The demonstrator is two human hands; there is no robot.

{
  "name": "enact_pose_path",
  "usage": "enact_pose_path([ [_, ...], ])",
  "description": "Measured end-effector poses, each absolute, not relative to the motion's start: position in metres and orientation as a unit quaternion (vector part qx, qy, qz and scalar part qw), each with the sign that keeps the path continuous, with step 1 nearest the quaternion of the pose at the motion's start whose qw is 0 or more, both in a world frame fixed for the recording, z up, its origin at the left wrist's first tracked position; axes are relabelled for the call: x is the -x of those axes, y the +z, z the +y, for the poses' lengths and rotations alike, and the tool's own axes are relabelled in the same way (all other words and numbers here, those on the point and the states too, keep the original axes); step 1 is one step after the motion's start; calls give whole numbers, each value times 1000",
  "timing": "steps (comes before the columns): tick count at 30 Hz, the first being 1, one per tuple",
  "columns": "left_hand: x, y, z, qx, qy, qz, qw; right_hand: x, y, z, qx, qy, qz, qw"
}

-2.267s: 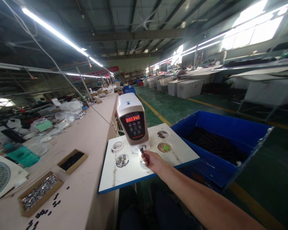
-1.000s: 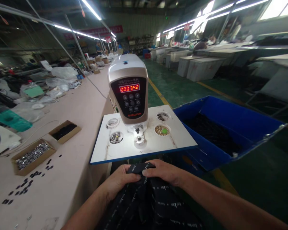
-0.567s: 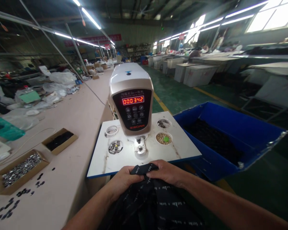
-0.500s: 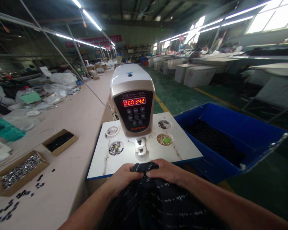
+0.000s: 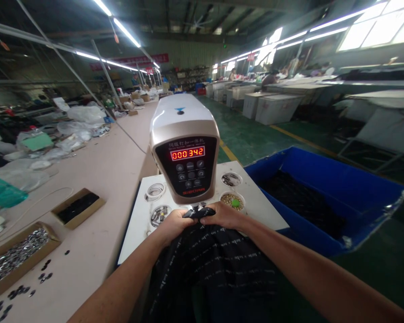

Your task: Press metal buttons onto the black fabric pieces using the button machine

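Observation:
A black garment [image 5: 218, 255] with rows of small white lettering hangs from both my hands. My left hand [image 5: 175, 224] pinches its edge on one side, and my right hand [image 5: 224, 216] grips it close by on the other. The held edge is right under the head of a snap-button machine [image 5: 185, 152], whose red display reads 000342. Cloth and fingers hide most of the machine's lower die. Around it lies a white machine table [image 5: 138, 224], with cups of metal parts [image 5: 160, 216] at left and brass-coloured pieces [image 5: 228, 200] with a green piece at right.
To the right stands a blue bin [image 5: 323, 188] holding dark cloth. On the long table [image 5: 97, 179] at left are a carton of shiny metal caps [image 5: 18, 255], a carton of black pieces [image 5: 77, 207] and loose black discs [image 5: 18, 292]. Plastic bags lie farther back.
Both hands have moved forward with the garment, bringing its edge from in front of the machine to beneath its head. The view has shifted slightly; the display number is the same.

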State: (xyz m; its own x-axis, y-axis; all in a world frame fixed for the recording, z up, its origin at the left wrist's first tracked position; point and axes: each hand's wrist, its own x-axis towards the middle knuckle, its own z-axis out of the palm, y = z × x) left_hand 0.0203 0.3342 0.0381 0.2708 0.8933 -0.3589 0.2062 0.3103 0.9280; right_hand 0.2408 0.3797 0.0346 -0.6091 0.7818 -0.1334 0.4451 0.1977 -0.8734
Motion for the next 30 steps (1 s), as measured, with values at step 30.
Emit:
enact_pose_path([
  [30,-26,35,344,-501,327,554,579,-221,36,383,499,321,-778,206],
])
